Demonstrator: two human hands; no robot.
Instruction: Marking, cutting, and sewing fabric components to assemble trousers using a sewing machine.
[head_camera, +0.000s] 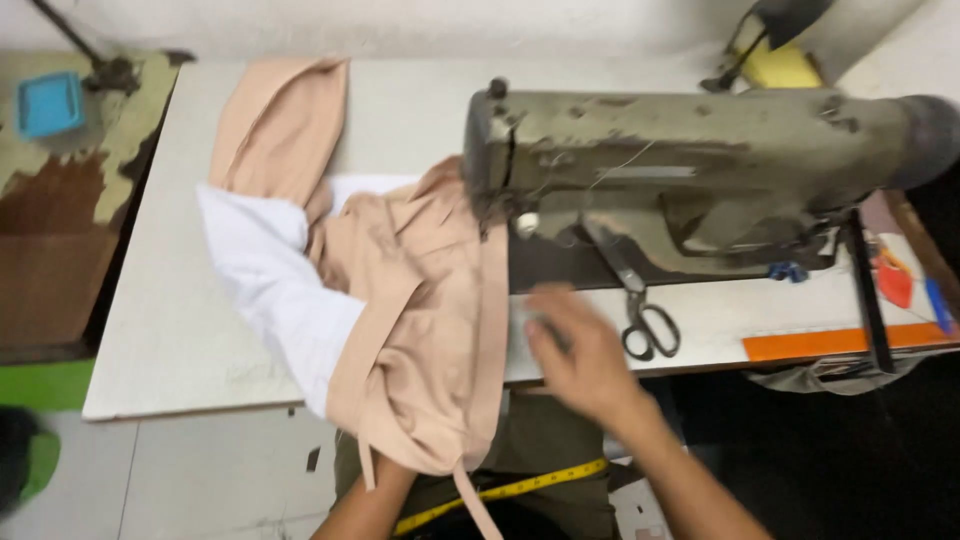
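1. The right hand (578, 352) is hovering blurred over the table's front edge, fingers spread loosely and gripping nothing, palm down just beside the peach fabric (430, 330) lying at its nine o'clock.
2. The left hand is hiding under the hanging fabric at about seven o'clock from the right hand; only the forearm (365, 505) is showing, so I cannot tell whether it is gripping or loose. It seems to be supporting the drooping cloth from below.
3. The peach fabric, with a white lining (270, 285) folded out at its nine o'clock, is draping over the table edge and running up under the needle area of the sewing machine (690, 160), probably so a seam feeds straight.
4. Black-handled scissors (645, 320) are lying at three o'clock of the right hand, within easy reach.
5. A yellow measuring tape (500, 492) is crossing the lap at six o'clock.
6. An orange ruler (830, 343) is sitting along the front edge further toward three o'clock.
7. The white table (160, 300) is looking worn; a blue box (50, 103) is resting on a peeling surface at ten o'clock.
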